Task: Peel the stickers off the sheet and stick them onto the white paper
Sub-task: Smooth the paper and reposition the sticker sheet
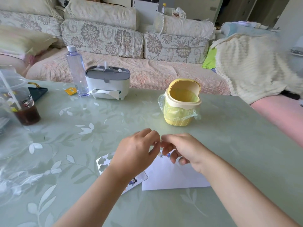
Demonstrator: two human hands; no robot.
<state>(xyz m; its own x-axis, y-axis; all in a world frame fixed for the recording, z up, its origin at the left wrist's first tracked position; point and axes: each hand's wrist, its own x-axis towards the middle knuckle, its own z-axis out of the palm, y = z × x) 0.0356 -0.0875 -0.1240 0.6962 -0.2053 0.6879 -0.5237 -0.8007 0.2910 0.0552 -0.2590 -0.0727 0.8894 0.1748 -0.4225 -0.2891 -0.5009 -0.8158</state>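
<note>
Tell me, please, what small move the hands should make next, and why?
Probably lower the right hand to the white paper and press down whatever the fingertips share. It meets the left hand fingertip to fingertip above the table; the piece is too small to make out. The paper lies just beneath, stickers already at its far edge.

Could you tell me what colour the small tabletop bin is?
The bin is yellow, cream-lidded; head view.
</note>
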